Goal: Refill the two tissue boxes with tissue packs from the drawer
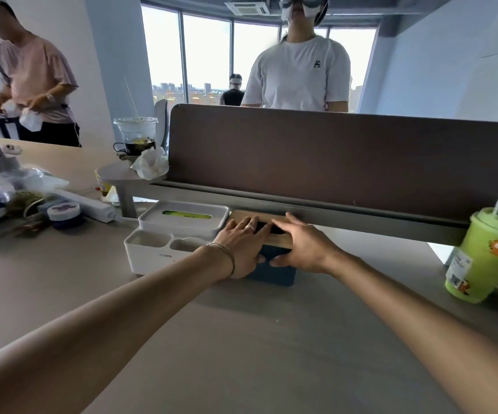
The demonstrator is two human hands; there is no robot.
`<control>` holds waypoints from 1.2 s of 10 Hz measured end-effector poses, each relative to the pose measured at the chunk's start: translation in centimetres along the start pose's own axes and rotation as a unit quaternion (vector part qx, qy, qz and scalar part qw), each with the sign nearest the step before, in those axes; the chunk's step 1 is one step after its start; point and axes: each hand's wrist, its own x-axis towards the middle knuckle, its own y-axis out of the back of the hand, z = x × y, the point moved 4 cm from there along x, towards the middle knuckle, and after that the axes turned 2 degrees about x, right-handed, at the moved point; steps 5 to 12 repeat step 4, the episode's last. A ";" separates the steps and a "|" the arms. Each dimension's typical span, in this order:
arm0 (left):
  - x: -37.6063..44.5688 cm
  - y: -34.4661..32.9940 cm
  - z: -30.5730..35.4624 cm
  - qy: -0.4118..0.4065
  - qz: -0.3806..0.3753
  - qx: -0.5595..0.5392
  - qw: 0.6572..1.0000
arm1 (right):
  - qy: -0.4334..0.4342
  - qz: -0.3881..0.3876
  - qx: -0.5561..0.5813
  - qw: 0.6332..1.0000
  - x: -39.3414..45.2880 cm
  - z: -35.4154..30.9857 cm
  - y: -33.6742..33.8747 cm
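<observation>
Two tissue boxes stand side by side at the back of the desk, against the brown divider. The white tissue box (182,224) on the left has its lid on, green showing through the slot, and two open compartments in front. To its right is the blue tissue box (280,274) with a wooden lid (243,216). My left hand (243,245) lies flat on that lid's left part, thumb down the front. My right hand (301,245) lies on the lid's right part, thumb against the blue front. Both hands clasp the lid. No tissue pack or drawer is visible.
A green cup with a straw (485,255) stands at the right. A power strip (87,204), a jar (62,215) and clutter lie at the left. A drink cup (135,134) and crumpled tissue sit on a small shelf. A person (298,73) stands behind the divider (316,156), another at far left.
</observation>
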 end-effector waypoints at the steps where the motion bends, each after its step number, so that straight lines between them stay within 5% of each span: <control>1: 0.1 -0.4 -0.1 0.009 0.000 0.012 1.000 | 0.011 0.005 -0.067 0.998 0.0 -0.3 -0.8; 3: -1.1 2.0 1.3 0.021 0.015 -0.126 0.992 | 0.052 0.057 -0.015 0.997 -2.2 -0.8 -1.7; 4: -3.2 6.8 3.2 0.040 0.189 -0.304 0.933 | 0.063 0.197 0.079 0.975 -4.7 -1.9 1.8; 12: -3.2 6.8 3.2 0.040 0.189 -0.304 0.933 | 0.063 0.197 0.079 0.975 -4.7 -1.9 1.8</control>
